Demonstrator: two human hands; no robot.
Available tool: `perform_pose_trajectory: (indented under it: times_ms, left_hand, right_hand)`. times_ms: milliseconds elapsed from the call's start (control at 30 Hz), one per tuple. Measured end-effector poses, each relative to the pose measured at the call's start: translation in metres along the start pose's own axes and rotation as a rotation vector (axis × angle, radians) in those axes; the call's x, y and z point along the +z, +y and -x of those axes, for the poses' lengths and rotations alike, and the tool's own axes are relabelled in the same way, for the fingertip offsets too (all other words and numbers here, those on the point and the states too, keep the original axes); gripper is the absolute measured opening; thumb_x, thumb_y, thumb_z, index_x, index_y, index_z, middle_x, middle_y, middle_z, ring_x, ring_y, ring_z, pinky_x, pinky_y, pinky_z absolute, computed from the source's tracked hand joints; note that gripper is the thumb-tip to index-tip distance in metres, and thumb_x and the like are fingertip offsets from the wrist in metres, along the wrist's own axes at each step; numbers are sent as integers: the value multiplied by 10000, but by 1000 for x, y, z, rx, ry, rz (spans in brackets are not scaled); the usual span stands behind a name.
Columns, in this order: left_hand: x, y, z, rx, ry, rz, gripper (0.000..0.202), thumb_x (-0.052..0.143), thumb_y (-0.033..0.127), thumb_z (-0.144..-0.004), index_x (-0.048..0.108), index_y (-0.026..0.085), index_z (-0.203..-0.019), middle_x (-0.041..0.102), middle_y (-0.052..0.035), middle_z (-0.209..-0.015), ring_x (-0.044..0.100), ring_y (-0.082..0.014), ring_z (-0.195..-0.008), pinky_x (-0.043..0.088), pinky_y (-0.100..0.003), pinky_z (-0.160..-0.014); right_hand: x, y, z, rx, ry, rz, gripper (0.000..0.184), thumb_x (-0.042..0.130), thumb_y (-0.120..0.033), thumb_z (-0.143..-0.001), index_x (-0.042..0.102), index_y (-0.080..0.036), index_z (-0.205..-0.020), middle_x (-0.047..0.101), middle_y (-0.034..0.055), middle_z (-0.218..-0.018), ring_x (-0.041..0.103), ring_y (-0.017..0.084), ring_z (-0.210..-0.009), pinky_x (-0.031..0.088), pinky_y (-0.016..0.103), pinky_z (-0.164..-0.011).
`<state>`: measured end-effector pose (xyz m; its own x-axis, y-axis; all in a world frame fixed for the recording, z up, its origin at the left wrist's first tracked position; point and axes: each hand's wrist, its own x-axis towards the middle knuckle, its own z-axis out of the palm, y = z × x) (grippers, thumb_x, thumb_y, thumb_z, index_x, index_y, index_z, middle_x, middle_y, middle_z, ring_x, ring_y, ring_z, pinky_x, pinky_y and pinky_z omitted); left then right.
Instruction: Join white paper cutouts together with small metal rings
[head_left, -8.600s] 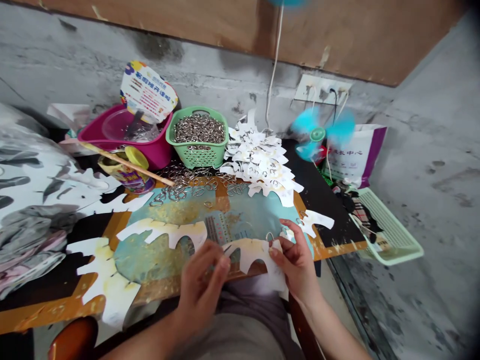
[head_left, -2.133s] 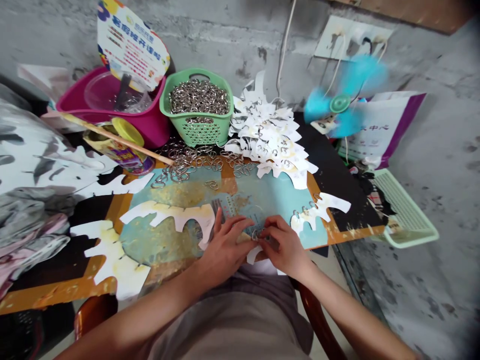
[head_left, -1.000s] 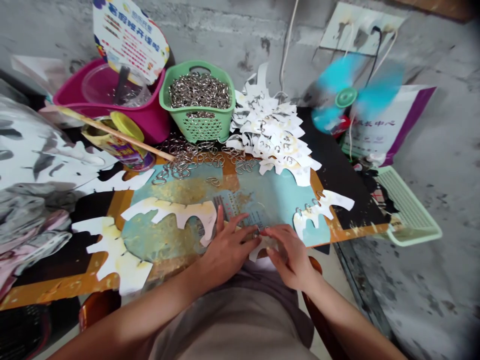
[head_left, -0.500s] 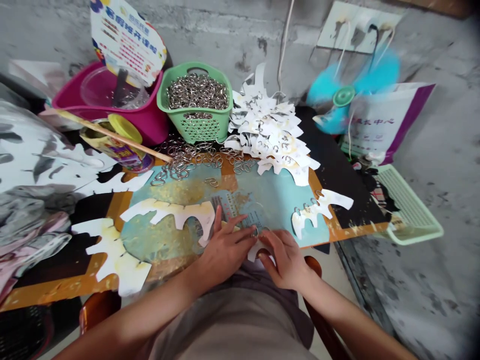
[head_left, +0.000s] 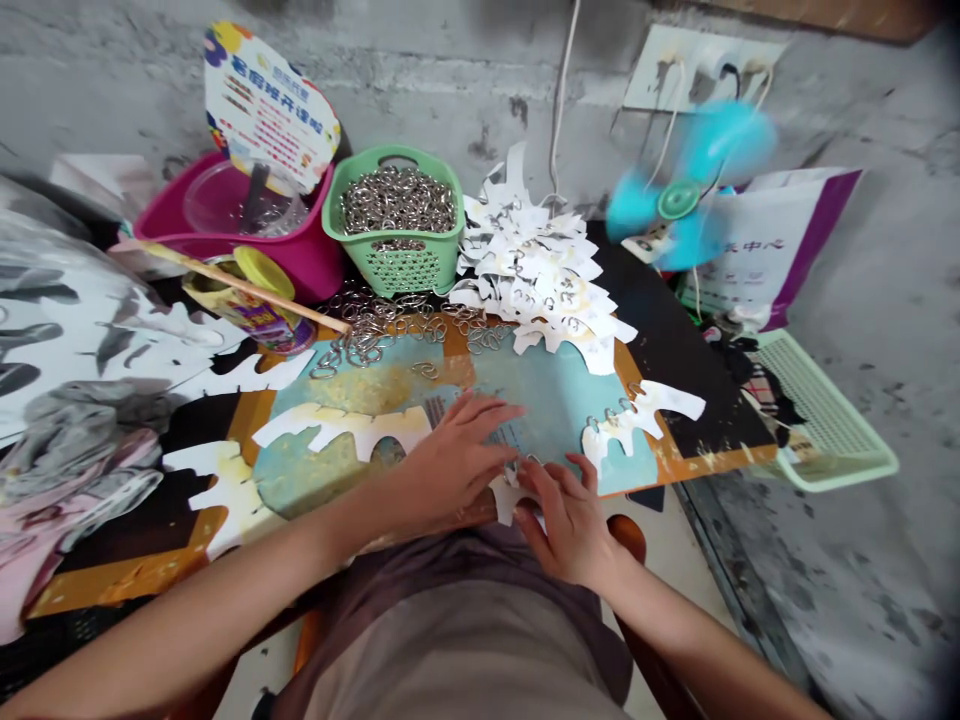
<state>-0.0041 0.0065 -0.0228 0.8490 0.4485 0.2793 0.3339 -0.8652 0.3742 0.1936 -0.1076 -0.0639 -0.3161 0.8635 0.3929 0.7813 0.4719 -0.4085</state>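
The head-worn camera looks forward and down from close above the left hand (head_left: pixel 457 460) and right hand (head_left: pixel 566 525), facing the table (head_left: pixel 675 400) and concrete wall (head_left: pixel 442 90) beyond them.

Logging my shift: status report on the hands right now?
Left hand on teal printed board; right hand on white scalloped paper cutout; silver metal ring between them.

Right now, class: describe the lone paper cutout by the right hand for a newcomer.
Find the stained blue-and-orange board. At its right edge, beyond the right hand, lies a white paper cutout. Unlike the pile above it, it lies alone, with metal rings along its edge.
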Motion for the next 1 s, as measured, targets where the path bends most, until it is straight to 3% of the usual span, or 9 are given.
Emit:
perform_pose_trajectory:
  times_ms: [100,200,433,500,600,700,800,900,1000]
  left_hand:
    - [6,-14,-14,126,-147,10,236,641,131,-877,765,292,-997,447,-85,-1526,386,-378,-1408,299,-659,-1130]
    - [11,-18,-16,191,-185,-9,162,647,152,-885,761,250,-826,455,-86,-1523,371,-378,-1424,191,-723,-1143]
    - [9,-7,15,273,21,-137,132,545,108,-910,657,166,-948,595,-124,-1367,436,-269,-1383,-16,-639,-1220]
    - [3,-7,19,216,21,-88,145,557,112,-868,637,160,-979,561,-144,-1400,411,-295,-1401,-8,-655,-1213]
    - [-3,-12,15,173,-67,-48,375,581,131,-837,585,179,-1209,416,-165,-1533,298,-361,-1463,39,-705,-1185]
    - [-1,-18,3,306,-150,-14,445,526,111,-922,500,233,-1348,553,-116,-1435,328,-298,-1464,8,-659,-1209]
    - [6,-23,-7,469,-147,22,363,435,106,-998,486,161,-1354,719,-116,-1167,463,-225,-1386,83,-559,-1250]
    - [8,-26,-10,517,-100,3,329,407,111,-1013,488,99,-1332,741,-138,-1067,557,-221,-1292,240,-527,-1225]
    - [8,-27,-7,512,-116,-32,315,393,94,-1011,497,106,-1308,733,-130,-1080,617,-206,-1187,311,-530,-1196]
  right_hand:
    - [1,1,2,18,4,-25,569,521,-186,-943,288,-136,-1460,724,127,-1115,597,283,-1036,274,547,-1028]
    - [1,2,5,38,5,-49,525,523,-188,-946,320,-142,-1427,712,126,-1145,579,282,-1059,270,545,-1029]
    - [-3,2,6,10,-68,4,323,526,-217,-965,550,-194,-1287,710,76,-1161,544,267,-1065,259,524,-1038]
    - [-3,2,6,-5,-72,16,307,528,-222,-967,580,-210,-1270,699,66,-1196,543,260,-1067,258,519,-1038]
    - [-3,3,5,-8,-81,24,311,536,-227,-962,599,-217,-1266,699,64,-1179,541,257,-1065,261,516,-1036]
    - [-3,3,5,5,-80,28,322,538,-225,-955,610,-231,-1269,705,61,-1132,539,265,-1062,261,525,-1037]
    - [-3,2,6,15,-85,35,320,540,-224,-951,623,-239,-1259,710,61,-1111,541,275,-1062,263,529,-1036]
    - [-3,0,6,9,-89,39,317,535,-216,-955,616,-223,-1261,711,65,-1145,546,278,-1063,258,529,-1036]
    - [-3,-1,7,8,-85,28,302,531,-205,-960,599,-206,-1254,709,70,-1167,547,278,-1067,256,527,-1036]
